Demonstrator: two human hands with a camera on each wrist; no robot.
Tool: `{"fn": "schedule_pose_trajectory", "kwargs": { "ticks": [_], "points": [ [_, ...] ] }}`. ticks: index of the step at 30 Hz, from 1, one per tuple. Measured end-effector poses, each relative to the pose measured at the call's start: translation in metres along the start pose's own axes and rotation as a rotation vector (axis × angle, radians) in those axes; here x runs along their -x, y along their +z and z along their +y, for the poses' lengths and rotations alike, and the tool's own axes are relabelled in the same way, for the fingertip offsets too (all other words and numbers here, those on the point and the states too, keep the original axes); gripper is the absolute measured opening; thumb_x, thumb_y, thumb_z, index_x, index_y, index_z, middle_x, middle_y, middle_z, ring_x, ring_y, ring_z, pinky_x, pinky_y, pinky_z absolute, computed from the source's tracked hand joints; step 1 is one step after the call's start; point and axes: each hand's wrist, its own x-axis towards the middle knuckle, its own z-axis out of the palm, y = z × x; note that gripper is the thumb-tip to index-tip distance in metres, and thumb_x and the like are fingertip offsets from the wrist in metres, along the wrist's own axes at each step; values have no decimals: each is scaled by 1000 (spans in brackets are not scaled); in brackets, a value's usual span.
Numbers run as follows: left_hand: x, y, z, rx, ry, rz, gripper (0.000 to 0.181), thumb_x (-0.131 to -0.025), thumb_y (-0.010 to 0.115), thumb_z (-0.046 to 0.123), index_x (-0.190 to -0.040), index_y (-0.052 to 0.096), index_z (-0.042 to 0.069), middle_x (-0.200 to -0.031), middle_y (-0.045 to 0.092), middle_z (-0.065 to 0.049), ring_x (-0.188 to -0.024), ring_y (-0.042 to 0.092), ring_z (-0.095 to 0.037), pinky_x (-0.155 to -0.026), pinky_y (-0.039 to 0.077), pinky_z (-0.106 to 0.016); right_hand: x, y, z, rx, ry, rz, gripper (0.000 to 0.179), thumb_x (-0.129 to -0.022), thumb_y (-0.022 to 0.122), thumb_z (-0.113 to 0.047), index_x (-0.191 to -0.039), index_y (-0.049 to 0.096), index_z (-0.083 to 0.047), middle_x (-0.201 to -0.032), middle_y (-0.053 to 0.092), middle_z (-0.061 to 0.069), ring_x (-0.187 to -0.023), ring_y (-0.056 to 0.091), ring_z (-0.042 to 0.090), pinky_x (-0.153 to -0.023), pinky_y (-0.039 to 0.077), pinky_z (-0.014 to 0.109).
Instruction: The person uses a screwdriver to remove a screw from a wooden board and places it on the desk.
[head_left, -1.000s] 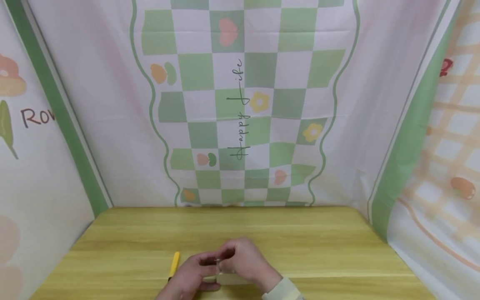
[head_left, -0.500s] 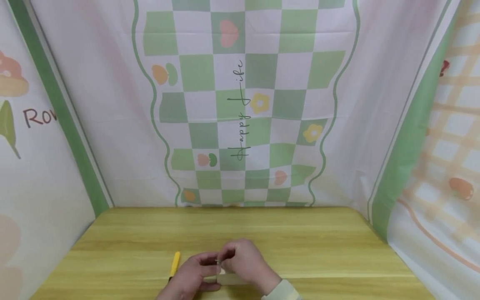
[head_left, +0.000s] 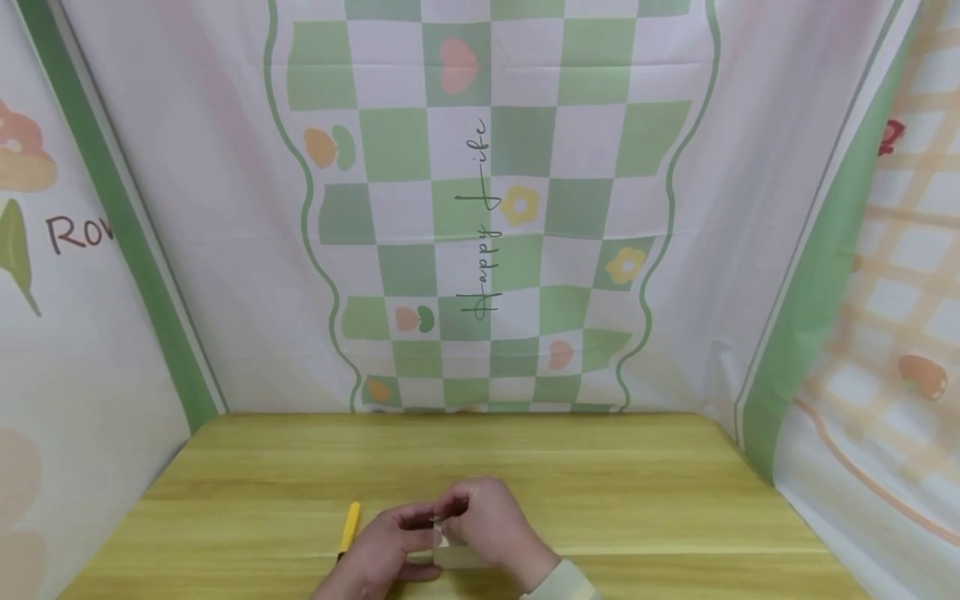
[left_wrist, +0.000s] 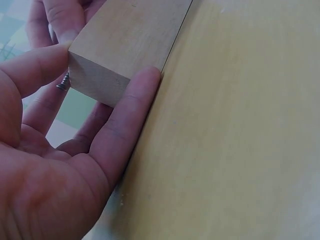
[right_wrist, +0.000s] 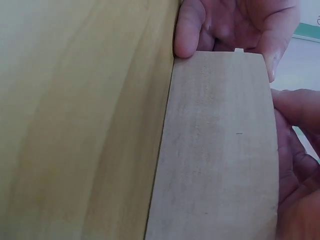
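Observation:
A pale wooden block (head_left: 468, 558) stands on the table between both hands. My left hand (head_left: 378, 548) grips its left end, one fingertip on the near face and another at the top edge, as the left wrist view of the block (left_wrist: 130, 30) shows. A small threaded metal screw (left_wrist: 63, 82) sticks out beside the top edge of that end. My right hand (head_left: 491, 518) bends over the block with thumb and forefinger pinched together at the screw; the exact contact is hidden behind fingers. In the right wrist view, the right fingers (right_wrist: 300, 107) lie along the block's top edge.
A yellow-handled tool (head_left: 350, 525) with a black part lies left of my left hand, partly covered by the wrist. The wooden table (head_left: 637, 475) reaches back to a checkered cloth (head_left: 517, 267), with printed cloths at both sides.
The right thumb and forefinger shift slightly at the screw, baring a little more of the pale wood beside them. The left hand and block stay in place.

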Motion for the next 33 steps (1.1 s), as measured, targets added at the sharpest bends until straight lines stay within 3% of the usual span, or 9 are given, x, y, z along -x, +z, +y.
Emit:
{"fn": "schedule_pose_trajectory", "kwargs": {
  "ticks": [19, 27, 33],
  "points": [
    [-2, 0, -3, -18, 12, 12, 48, -94, 67, 6, -138, 52, -7, -122, 56, -13, -102, 61, -24, -80, 59, -47, -2, 2, 1, 143, -39, 32, 14, -80, 76, 0, -79, 72, -14, -73, 63, -12, -68, 57, 5, -60, 51, 24],
    [-1, 0, -1, -20, -17, 4, 44, -94, 68, 8, -135, 58, -3, -121, 57, -13, -100, 63, -26, -80, 59, -45, -2, -6, -5, 196, -9, -21, 14, -83, 75, -1, -80, 70, -13, -71, 60, -12, -64, 55, 6, -55, 50, 24],
    [-1, 1, 1, -18, -19, 8, 43, -94, 67, 7, -135, 58, -3, -120, 59, -14, -98, 63, -28, -80, 59, -45, 2, -13, -7, 235, -18, -31, 12, -82, 75, 0, -86, 73, -10, -77, 64, -8, -69, 58, 7, -61, 52, 24]
  ]
}}
